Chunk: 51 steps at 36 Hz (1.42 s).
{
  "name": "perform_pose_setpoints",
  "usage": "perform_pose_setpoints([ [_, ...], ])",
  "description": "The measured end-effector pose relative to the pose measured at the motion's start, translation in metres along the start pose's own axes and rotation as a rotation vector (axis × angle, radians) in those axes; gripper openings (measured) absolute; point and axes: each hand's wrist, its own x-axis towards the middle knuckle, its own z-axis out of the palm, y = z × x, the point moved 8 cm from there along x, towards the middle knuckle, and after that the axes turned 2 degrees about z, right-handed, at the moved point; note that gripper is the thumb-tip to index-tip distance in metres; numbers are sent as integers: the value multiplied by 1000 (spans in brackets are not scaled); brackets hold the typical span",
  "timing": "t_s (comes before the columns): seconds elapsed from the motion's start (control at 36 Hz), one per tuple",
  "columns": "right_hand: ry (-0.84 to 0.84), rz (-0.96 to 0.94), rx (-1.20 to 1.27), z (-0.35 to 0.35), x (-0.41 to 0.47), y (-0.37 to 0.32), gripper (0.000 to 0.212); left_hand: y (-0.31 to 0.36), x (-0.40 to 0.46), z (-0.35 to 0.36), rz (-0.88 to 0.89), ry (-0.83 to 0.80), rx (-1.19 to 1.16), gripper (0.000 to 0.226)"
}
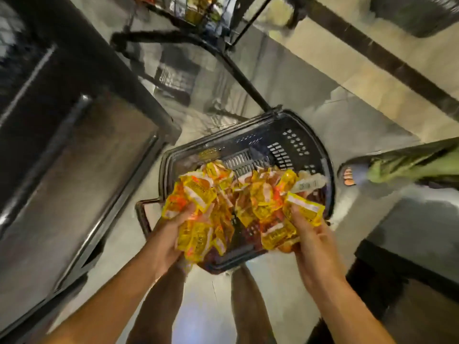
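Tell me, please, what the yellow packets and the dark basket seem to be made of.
The yellow packets look like thin glossy plastic film: they crinkle and catch light where the left hand and right hand grip them. The basket seems moulded hard plastic, dark and slightly shiny, with regular slots in its wall.

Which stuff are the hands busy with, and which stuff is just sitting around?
Busy with: left hand, right hand, yellow packets, dark basket on the floor under them.

Just around: metal shelf, black cart, someone's sandalled foot.
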Motion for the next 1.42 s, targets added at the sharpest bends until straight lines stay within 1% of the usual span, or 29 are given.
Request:
perform_pose_setpoints([
  [0.03, 5, -7, 0, 4, 21, 8, 35, -8, 19, -1, 9, 13, 26, 36],
  [0.06, 23, -14, 4, 7, 42, 16, 33, -15, 37, -2, 15, 27, 52, 38],
  [0.17, 68, -50, -13, 19, 119, 44, 10, -43, 104, -4, -13, 23, 84, 31],
  [0.31, 46, -83, -70, 38, 184, 64, 8, -54, 179, 5, -36, -9, 174, 23],
  [0.42, 66, -98, -41, 46, 211, 64, 22, -65, 231, 18, -144, -38, 162, 28],
  [0.47, 55, -95, -16, 48, 226, 66, 25, -67, 258, 24, -158, -70, 141, 31],
  [0.5, 41, -88, 7, 49, 234, 70, 25, -67, 272, 24, -149, -52, 160, 33],
  [0.56, 15, -79, 35, 51, 252, 79, 24, -68, 297, 22, -130, -24, 232, 48],
  [0.58, 4, -76, 32, 51, 261, 86, 25, -70, 309, 20, -120, -19, 274, 50],
  [0.61, -8, -67, 12, 50, 272, 95, 27, -71, 319, 17, -105, -9, 321, 46],
  [0.64, -18, -47, -18, 50, 282, 106, 32, -70, 326, 12, -83, 20, 370, 40],
  [0.67, -19, -14, -53, 48, 293, 119, 38, -70, 333, 7, -53, 56, 402, 40],
  [0.72, -1, 86, -112, 41, 308, 145, 55, -70, 342, -2, -7, 116, 403, 50],
  [0.75, 10, 127, -141, 38, 313, 156, 58, -70, 344, -4, 9, 130, 410, 48],
  [0.78, 11, 147, -165, 36, 317, 164, 57, -70, 346, -4, 20, 135, 435, 43],
  [0.81, 6, 154, -178, 35, 320, 169, 54, -71, 346, -3, 25, 134, 467, 42],
  [0.83, -1, 156, -181, 35, 321, 173, 55, -71, 346, -2, 26, 135, 497, 47],
  [0.92, 5, 153, -189, 35, 320, 172, 67, -70, 343, -1, 15, 117, 605, 59],
  [1.03, -22, 84, -142, 43, 315, 156, 82, -67, 331, -4, 4, 61, 762, 58],
  [1.08, -46, 48, -135, 49, 308, 147, 79, -62, 320, -6, 14, 33, 865, 58],
  [1.14, -54, 27, -200, 55, 300, 140, 73, -55, 307, -10, 25, 25, 949, 58],
  [1.22, -38, 52, -254, 53, 279, 139, 70, -42, 278, -11, 58, -36, 1067, 59],
  [1.28, -36, 57, -288, 52, 259, 136, 68, -31, 253, -10, 92, -73, 1169, 54],
  [1.33, -43, 63, -272, 52, 238, 134, 62, -17, 229, -10, 117, -83, 1271, 50],
  [1.39, -81, 78, -262, 53, 212, 136, 53, -4, 205, -9, 124, -89, 1379, 49],
  [1.42, -92, 83, -276, 53, 195, 133, 54, 5, 190, -5, 136, -104, 1431, 50],
])
